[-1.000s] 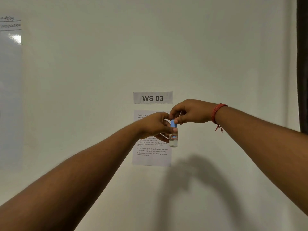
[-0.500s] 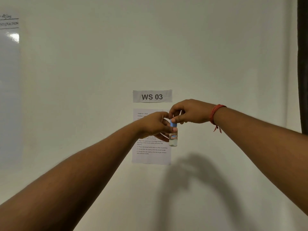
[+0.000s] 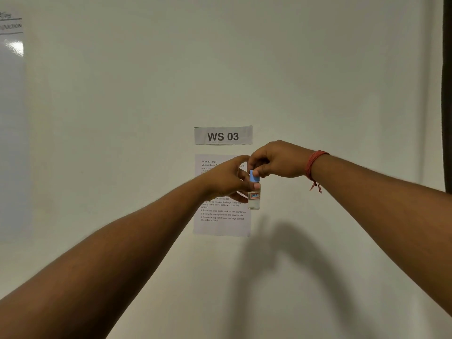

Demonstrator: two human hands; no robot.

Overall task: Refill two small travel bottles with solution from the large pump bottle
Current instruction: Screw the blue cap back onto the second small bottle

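Observation:
Both arms are stretched out in front of a white wall. A small clear travel bottle (image 3: 254, 200) with a tiny label hangs upright at centre, clear liquid in its lower part. My left hand (image 3: 226, 179) grips its upper body between thumb and fingers. On top sits a light blue cap (image 3: 254, 176), pinched by the fingertips of my right hand (image 3: 274, 160), which wears a red thread at the wrist. The large pump bottle and a second travel bottle are not in view.
A paper sign reading WS 03 (image 3: 223, 135) is stuck to the wall behind the hands. Below it hangs a printed instruction sheet (image 3: 221, 216), partly hidden by my left hand. A whiteboard (image 3: 11, 118) lies at the left edge, a dark strip (image 3: 447, 94) at the right edge.
The hands and bottle stay almost in place. My right fingers have shifted on the blue cap, so more of the cap shows now.

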